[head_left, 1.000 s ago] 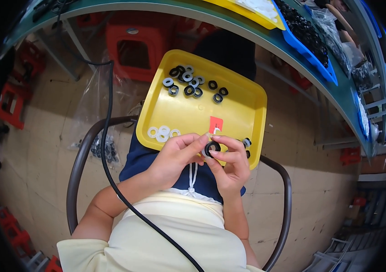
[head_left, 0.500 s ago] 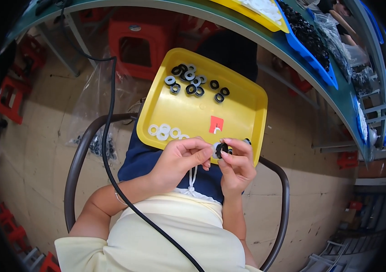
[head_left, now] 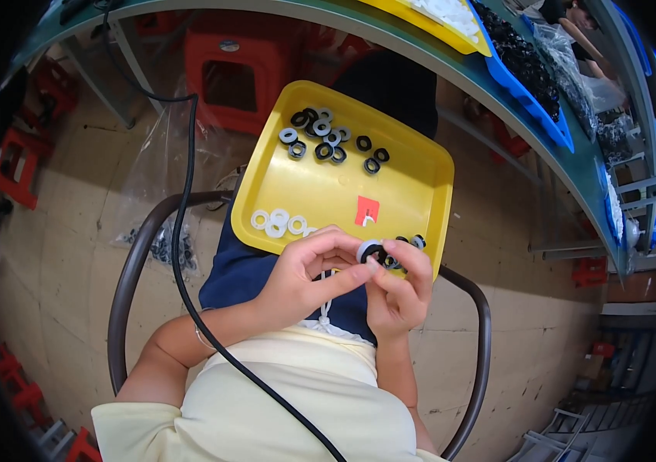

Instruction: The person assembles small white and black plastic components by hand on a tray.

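Over the near edge of the yellow tray (head_left: 305, 181), a black and white ring (head_left: 369, 246) is pinched between my two hands. A black ring appears to sit against or inside a white one, its dark face turned partly up. My left hand (head_left: 314, 269) has its thumb and fingers closed at the ring's left and lower side. My right hand (head_left: 401, 289) grips it from the right with thumb and forefinger. Behind my right fingers, several black and white rings (head_left: 418, 241) lie in the tray's near right corner, partly hidden. Loose white rings (head_left: 277, 222) lie near left.
Several black and white rings (head_left: 324, 138) are clustered at the tray's far side. A red tag (head_left: 367, 208) with a small white piece lies mid-tray. A black cable (head_left: 189, 177) crosses my left forearm. Beyond stands a green bench (head_left: 297, 9) with a blue bin (head_left: 528, 85).
The held ring has turned from nearly edge-on to show its round face. My left thumb has moved right onto it, and my right fingers have shifted, showing more rings in the corner.
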The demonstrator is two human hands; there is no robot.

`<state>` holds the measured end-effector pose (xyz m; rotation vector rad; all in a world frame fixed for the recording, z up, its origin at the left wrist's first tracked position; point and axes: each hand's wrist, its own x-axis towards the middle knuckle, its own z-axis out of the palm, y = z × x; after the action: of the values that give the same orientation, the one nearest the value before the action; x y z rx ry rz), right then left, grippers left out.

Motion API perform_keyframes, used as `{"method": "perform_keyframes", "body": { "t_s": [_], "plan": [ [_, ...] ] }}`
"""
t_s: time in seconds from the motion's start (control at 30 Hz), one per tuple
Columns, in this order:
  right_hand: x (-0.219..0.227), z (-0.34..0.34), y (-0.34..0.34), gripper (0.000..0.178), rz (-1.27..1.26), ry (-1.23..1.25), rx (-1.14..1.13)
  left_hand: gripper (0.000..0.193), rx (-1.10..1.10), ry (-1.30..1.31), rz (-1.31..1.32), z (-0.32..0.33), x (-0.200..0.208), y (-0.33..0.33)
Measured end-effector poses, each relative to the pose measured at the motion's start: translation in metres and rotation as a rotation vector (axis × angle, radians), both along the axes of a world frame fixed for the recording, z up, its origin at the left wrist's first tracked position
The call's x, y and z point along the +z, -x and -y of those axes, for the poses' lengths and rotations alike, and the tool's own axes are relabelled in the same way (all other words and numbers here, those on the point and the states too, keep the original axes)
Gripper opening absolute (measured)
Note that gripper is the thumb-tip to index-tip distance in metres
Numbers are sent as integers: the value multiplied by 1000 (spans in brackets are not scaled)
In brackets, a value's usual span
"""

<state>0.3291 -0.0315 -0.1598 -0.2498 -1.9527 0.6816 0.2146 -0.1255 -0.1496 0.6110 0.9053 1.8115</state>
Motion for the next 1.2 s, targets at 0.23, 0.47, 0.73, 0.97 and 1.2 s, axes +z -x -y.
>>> {"method": "perform_keyframes", "body": {
  "t_s": [0.23, 0.47, 0.73, 0.97, 1.2],
  "plan": [
    [10, 16, 3, 27, -85, 334, 111, 17, 304, -39, -693, 2, 0, 5],
    [11, 19, 0, 26, 3, 262, 46, 20, 349, -133, -995, 5, -2, 8],
    [19, 5, -4, 17, 154, 465, 86, 12, 291, -15, -773, -2, -10, 4],
    [23, -60, -36, 20, 749, 496, -518, 24, 135, 519, -475, -26, -27, 38],
    [-8, -76, -37, 17, 989, 166, -589, 34, 28, 287, -282, -66, -33, 72]
  ]
}}
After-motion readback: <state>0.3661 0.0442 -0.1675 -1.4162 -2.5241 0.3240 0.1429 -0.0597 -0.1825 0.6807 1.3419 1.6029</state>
